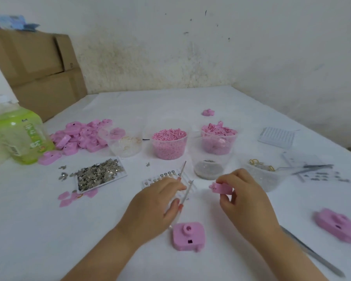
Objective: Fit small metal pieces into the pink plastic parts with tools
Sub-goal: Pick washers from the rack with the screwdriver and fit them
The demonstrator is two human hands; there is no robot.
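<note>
My left hand (156, 201) grips thin metal tweezers (185, 189), their tips pointing up over a white holder tray (193, 187) that carries a row of small metal pieces. To its right, my right hand (243, 197) pinches a small pink plastic part (221, 187) a little above the table. A square pink part (188, 236) with a round boss and a square hole lies flat just below both hands. Another pink part (337, 226) lies at the right. A tray of loose metal pieces (100, 174) sits to the left.
Behind the hands stand clear cups: one of pink granules (169, 142), one of pink parts (219, 138), one with metal bits (209, 169), one with gold rings (260, 175). A pile of pink parts (79, 136), a green bottle (21, 136), cardboard boxes (39, 69) and a metal tool (314, 256) lie around.
</note>
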